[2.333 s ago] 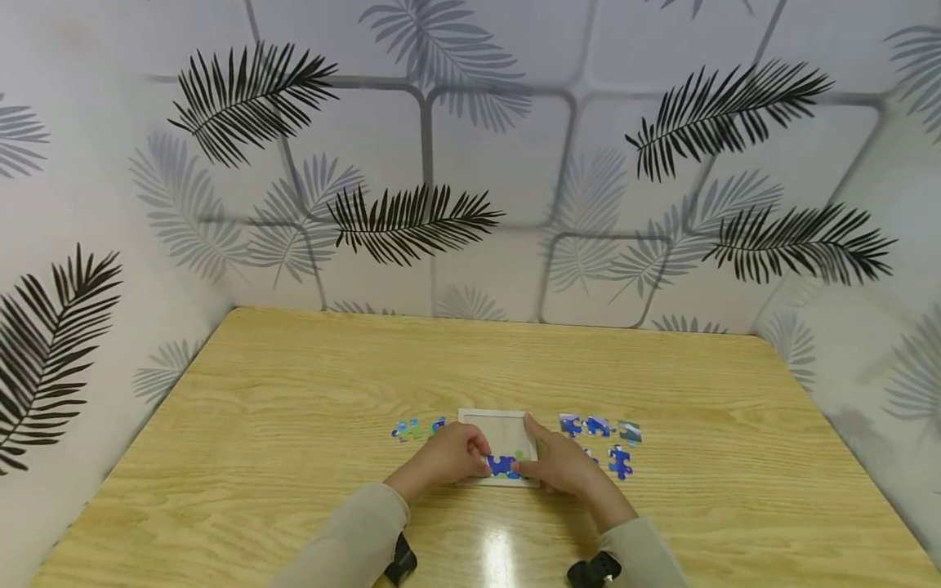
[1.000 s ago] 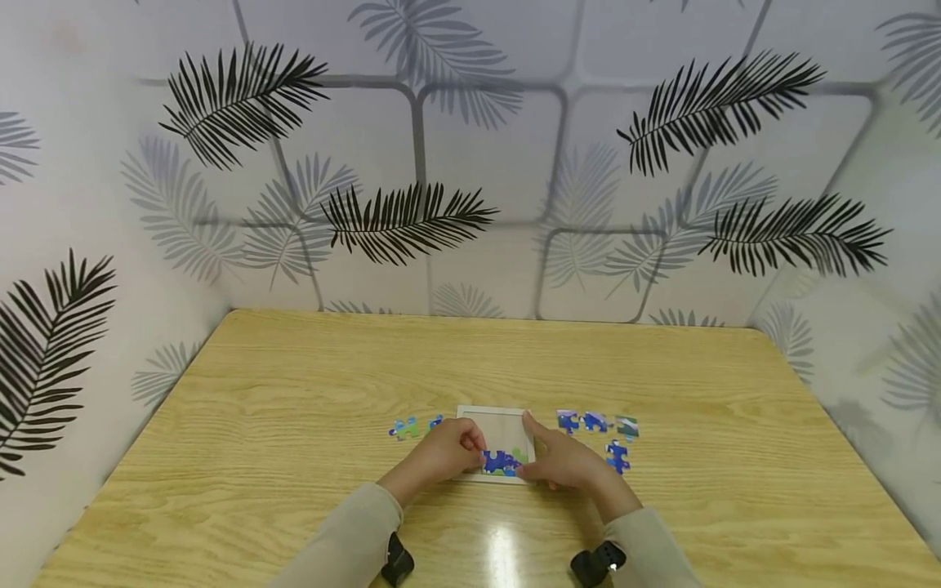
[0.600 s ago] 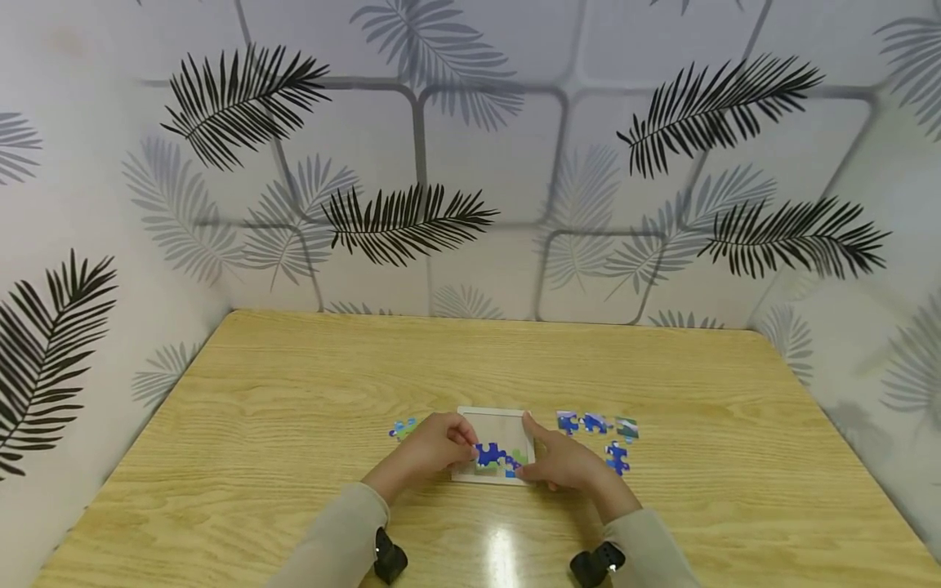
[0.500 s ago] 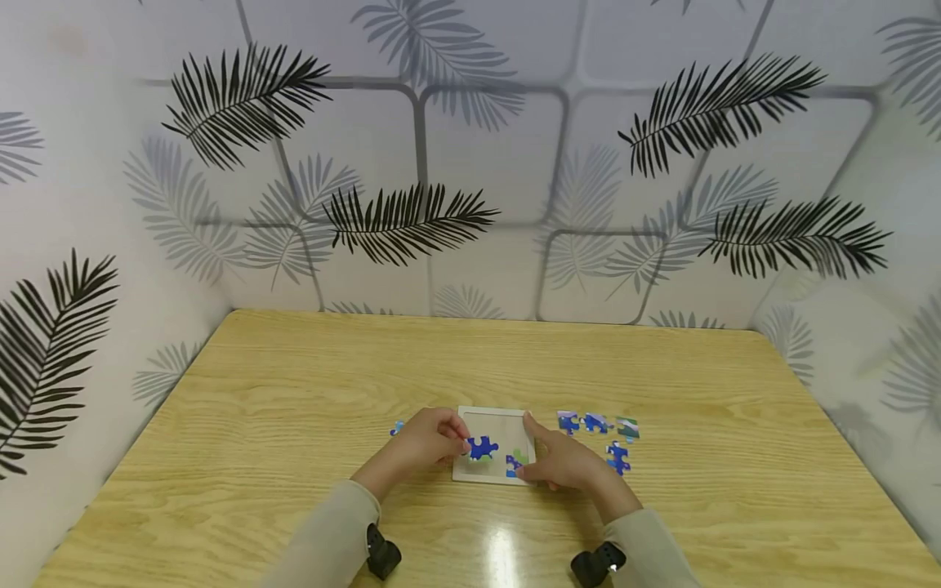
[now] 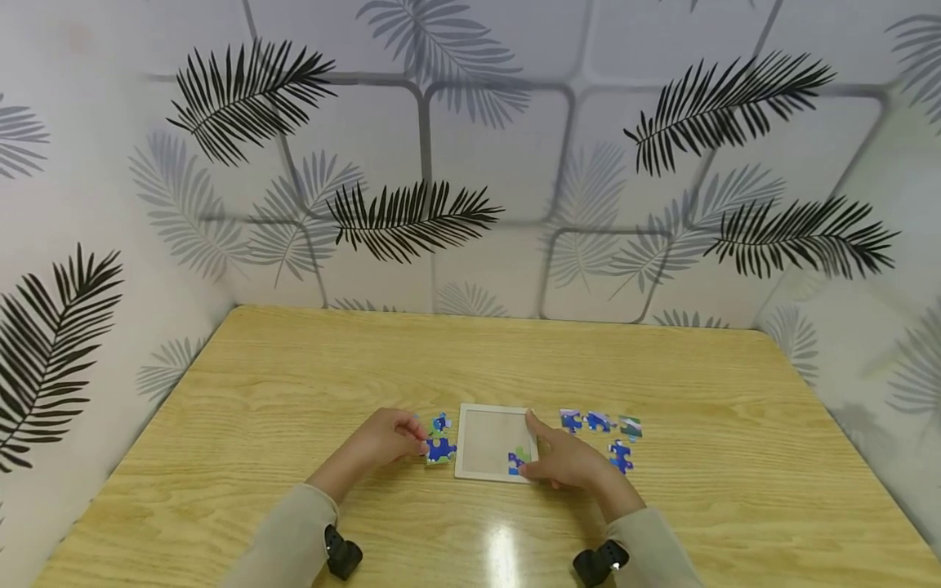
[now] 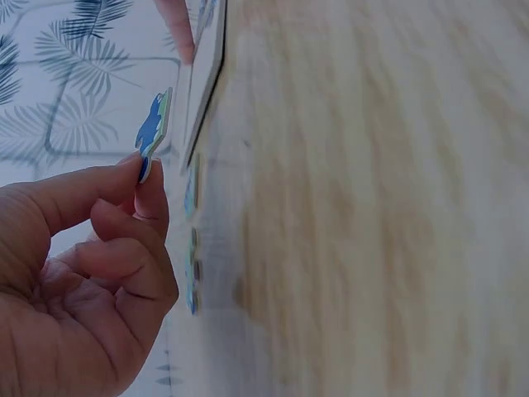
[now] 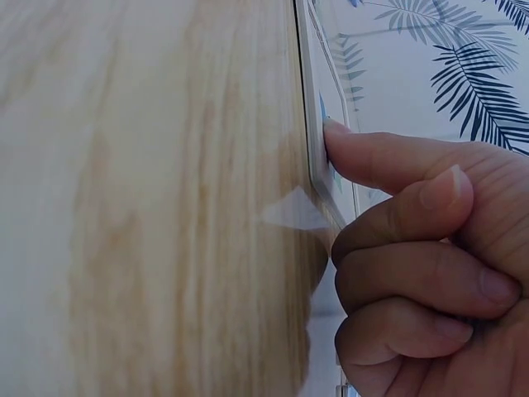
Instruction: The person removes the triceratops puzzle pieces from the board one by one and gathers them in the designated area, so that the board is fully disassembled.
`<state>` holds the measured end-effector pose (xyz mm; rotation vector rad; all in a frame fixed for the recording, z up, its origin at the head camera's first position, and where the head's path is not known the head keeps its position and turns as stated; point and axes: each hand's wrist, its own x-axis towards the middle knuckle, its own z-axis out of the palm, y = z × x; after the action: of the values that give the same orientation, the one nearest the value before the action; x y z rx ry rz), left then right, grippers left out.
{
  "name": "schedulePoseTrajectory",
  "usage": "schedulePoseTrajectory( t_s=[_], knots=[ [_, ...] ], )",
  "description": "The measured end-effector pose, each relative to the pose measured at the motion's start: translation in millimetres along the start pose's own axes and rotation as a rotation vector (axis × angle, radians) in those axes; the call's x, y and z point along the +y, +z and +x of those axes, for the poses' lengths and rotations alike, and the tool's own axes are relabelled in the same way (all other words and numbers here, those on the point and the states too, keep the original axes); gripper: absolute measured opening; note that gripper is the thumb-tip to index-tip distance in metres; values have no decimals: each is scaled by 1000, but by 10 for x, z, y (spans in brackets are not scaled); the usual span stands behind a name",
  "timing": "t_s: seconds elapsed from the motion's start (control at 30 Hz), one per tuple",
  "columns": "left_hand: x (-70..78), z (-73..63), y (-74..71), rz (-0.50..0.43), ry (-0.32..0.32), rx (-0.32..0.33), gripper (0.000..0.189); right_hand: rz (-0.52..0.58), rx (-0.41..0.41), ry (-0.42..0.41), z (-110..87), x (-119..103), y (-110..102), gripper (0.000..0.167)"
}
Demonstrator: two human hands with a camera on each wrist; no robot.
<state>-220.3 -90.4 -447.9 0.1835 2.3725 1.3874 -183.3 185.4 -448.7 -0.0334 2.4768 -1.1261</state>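
Between thumb and index finger, my left hand pinches a blue jigsaw puzzle piece with a green edge. It is left of the pale puzzle tray; the left wrist view shows the piece tilted up in the fingertips. My right hand grips the tray's right side. Its thumb presses by a blue and green piece in the lower right corner, and its index finger reaches the upper right corner. In the right wrist view, the other fingers are curled beside the tray's edge.
Past my left hand lies another loose piece, with more partly hidden behind the hand. Right of the tray are several pieces, among them a purple-blue one and a blue one. A leaf-patterned wall borders the wooden table.
My left hand has lifted the blue piece out of the tray's lower part and carried it left, past the tray's left edge. The right hand has stayed at the tray's right side.
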Motion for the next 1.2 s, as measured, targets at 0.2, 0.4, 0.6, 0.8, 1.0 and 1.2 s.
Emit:
schedulePoseTrajectory(
  t_s=[0.2, 0.4, 0.6, 0.8, 1.0, 1.2],
  knots=[
    [-85, -51, -97, 92, -21, 46, 6, 8, 0, -7, 0, 0, -7, 83],
    [-115, -117, -205, 128, -14, 64, 6, 9, 5, -11, 13, -1, -12, 83],
    [-155, -147, -286, 179, 9, 83, 6, -14, 9, -12, 18, -1, -25, 83],
    [-189, -155, -317, 213, 13, 94, 6, -17, 7, -4, 12, -7, -28, 83],
    [-211, -163, -330, 191, 2, 95, 6, -9, -1, 8, 15, -6, -26, 83],
    [-206, -177, -338, 182, -20, 95, 6, -7, 0, 4, 4, 3, 1, 84]
  ],
)
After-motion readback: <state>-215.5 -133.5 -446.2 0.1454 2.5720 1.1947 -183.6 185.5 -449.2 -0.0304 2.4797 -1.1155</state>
